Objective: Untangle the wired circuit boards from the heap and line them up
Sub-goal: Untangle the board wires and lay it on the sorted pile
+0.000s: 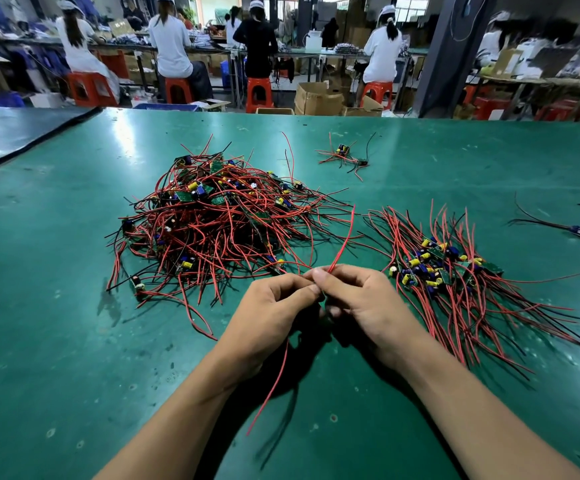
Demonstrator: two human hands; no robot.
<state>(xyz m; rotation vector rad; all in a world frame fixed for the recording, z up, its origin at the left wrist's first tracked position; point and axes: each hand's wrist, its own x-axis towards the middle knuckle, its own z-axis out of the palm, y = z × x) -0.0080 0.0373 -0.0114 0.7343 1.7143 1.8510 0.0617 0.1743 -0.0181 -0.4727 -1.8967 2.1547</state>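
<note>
Both hands meet over the green table point(74, 341): left hand point(274, 306) and right hand point(361, 299) pinch one red wire point(345, 237), its board hidden inside the grip. Behind-left lies the heap point(219, 216), tangled red and black wires with small green boards; the lined-up row point(454, 271) lies right.

Green table point(74, 341), seated workers point(170, 39) on red stools point(177, 90), cardboard boxes point(316, 98) beyond.

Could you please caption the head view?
Left hand and right hand pinch red wires between tangled heap and lined-up row.
</note>
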